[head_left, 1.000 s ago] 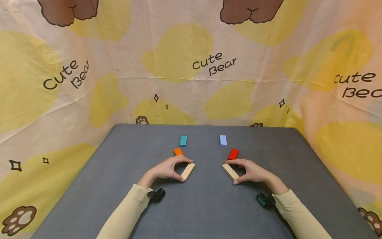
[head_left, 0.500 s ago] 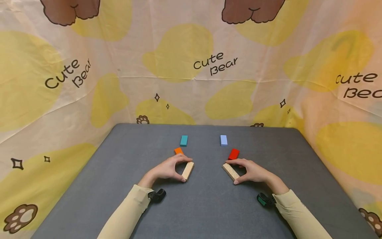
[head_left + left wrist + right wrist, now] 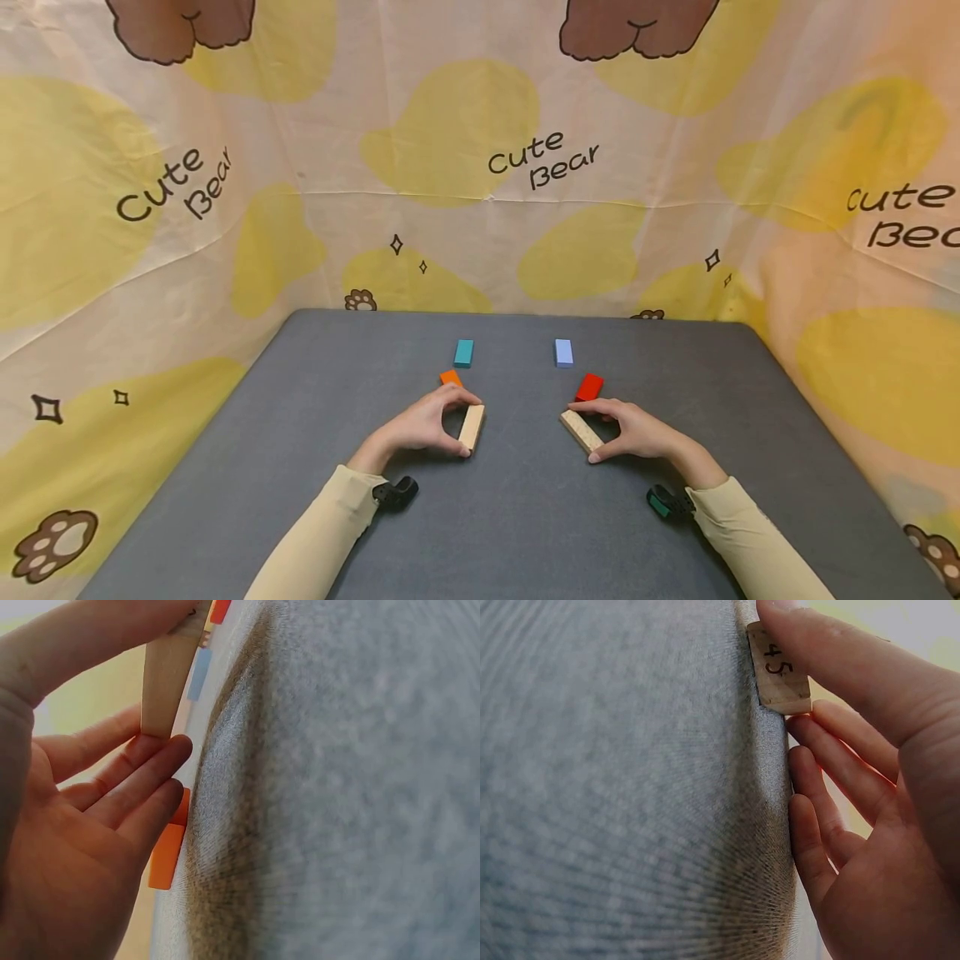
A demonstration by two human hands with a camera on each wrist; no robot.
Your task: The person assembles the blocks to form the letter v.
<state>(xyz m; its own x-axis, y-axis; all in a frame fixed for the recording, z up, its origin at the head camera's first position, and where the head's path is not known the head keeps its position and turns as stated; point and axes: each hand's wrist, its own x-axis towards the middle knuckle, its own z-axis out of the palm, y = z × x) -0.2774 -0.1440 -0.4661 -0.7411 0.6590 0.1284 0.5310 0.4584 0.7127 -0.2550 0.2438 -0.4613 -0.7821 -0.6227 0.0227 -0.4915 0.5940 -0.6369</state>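
Prob. for placing, L wooden block [image 3: 472, 428] & "45" wooden block [image 3: 581, 432] are pinched endwise by wide-curved L hand [image 3: 414, 425] & R hand [image 3: 637, 430], alignment likely needed next.

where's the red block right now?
In the head view, right of centre: the red block lies on the grey table just beyond the right hand, nearer the person than the light-blue block.

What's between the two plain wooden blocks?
Just bare gray tabletop: the head view shows nothing lying between the left wooden block and the right wooden block.
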